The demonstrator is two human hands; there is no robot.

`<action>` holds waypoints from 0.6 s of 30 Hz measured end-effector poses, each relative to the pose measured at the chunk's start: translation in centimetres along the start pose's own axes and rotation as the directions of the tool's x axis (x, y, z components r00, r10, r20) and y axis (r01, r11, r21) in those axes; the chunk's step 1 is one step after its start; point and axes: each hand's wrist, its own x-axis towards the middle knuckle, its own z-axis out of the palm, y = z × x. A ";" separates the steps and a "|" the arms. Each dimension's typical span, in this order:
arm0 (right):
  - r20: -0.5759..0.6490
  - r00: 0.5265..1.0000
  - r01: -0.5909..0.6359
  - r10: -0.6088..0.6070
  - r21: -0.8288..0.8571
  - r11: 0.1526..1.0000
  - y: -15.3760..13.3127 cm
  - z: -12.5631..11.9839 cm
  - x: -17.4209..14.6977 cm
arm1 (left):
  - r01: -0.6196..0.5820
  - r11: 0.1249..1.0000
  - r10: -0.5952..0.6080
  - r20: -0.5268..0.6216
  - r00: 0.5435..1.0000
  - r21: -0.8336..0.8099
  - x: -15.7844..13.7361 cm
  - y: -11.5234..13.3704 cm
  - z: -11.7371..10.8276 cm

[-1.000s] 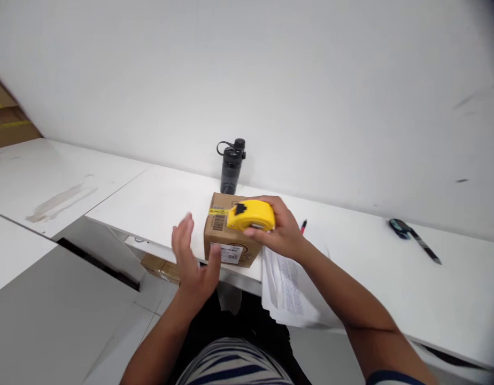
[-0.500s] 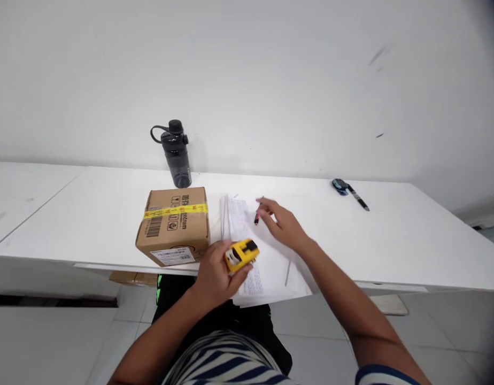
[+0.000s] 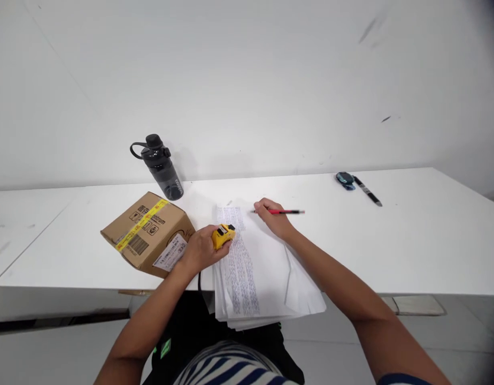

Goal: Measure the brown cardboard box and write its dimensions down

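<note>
My left hand [image 3: 201, 250] is closed around a yellow tape measure [image 3: 223, 236], held over the left side of a paper stack. In my right hand [image 3: 270, 215] is a red pen [image 3: 285, 212], its tip pointing left toward the paper. Columns of small handwriting run down the left part of the papers [image 3: 271, 272], which hang over the table's front edge. Just left of my left hand sits a cardboard box [image 3: 151, 230] with yellow tape across its top and a white label on one side.
A dark water bottle [image 3: 161, 167] with a carrying loop stands behind the box. Farther right on the white table [image 3: 351, 240] lie a dark, shiny small object [image 3: 345, 180] and a black-and-grey pen [image 3: 368, 191]. A white wall rises behind the table.
The red pen has swung from pointing down to lying nearly level in my right hand. My left hand has shifted left with the tape measure. The box appears turned in the shifted view.
</note>
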 end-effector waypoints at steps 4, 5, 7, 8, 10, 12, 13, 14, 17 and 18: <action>0.091 0.996 -0.035 0.017 0.194 0.980 -0.5 2.0 -0.8 | 0.029 0.996 -0.031 -0.023 0.999 -0.080 0.1 -1.3 0.7; 0.104 0.994 -0.045 0.023 0.219 0.975 -0.5 2.4 -1.0 | 0.027 0.995 -0.031 -0.043 0.999 -0.095 0.1 -1.4 0.7; 0.112 0.993 -0.063 0.036 0.245 0.967 -0.5 2.9 -1.1 | 0.024 0.994 -0.030 -0.049 0.998 -0.106 0.0 -1.4 0.8; 0.111 0.993 -0.069 0.042 0.250 0.966 -0.6 3.0 -1.1 | 0.027 0.994 -0.031 -0.035 0.999 -0.104 0.0 -1.4 0.8; 0.111 0.992 -0.079 0.052 0.252 0.965 -0.6 3.1 -1.1 | 0.043 0.995 -0.043 0.002 0.999 -0.094 0.0 -1.3 0.8; 0.116 0.992 -0.087 0.059 0.251 0.964 -0.7 3.0 -1.1 | 0.060 0.994 -0.058 0.025 0.998 -0.092 0.1 -1.2 0.8; 0.117 0.991 -0.092 0.064 0.249 0.964 -0.7 3.0 -1.1 | 0.067 0.993 -0.064 0.031 0.997 -0.097 0.0 -1.2 0.8; 0.118 0.991 -0.096 0.068 0.248 0.964 -0.8 3.0 -1.2 | 0.071 0.992 -0.068 0.034 0.997 -0.106 0.0 -1.3 0.8; 0.132 0.988 -0.105 0.074 0.249 0.963 -0.7 3.0 -1.2 | 0.071 0.988 -0.068 0.027 0.997 -0.136 -0.3 -1.4 0.9; 0.137 0.988 -0.108 0.075 0.250 0.962 -0.7 3.0 -1.2 | 0.065 0.988 -0.063 0.018 0.998 -0.138 -0.4 -1.5 1.0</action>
